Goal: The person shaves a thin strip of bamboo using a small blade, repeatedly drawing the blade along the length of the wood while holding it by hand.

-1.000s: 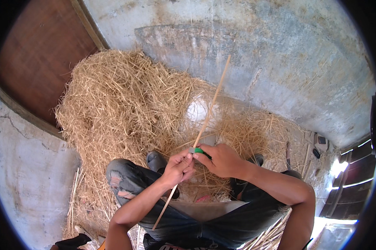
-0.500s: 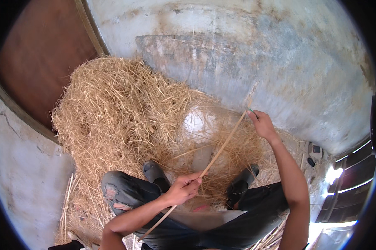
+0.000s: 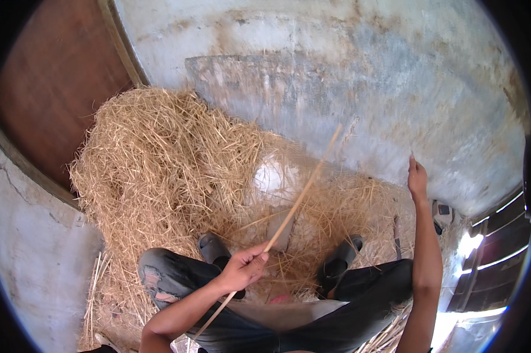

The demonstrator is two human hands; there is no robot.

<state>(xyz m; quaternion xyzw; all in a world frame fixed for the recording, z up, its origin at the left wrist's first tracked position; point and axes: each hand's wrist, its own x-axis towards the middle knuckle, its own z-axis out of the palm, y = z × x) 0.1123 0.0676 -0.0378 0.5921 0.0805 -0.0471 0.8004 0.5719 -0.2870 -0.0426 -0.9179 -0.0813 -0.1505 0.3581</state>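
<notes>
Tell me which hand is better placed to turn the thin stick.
The left hand, most likely: its fingers are closed around the thin stick, while the right hand is well off to the right, not touching it.

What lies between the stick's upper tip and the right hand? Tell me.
In the head view, no object stands between the stick and the right hand; only the wall shows behind, chipped near the tip.
</notes>
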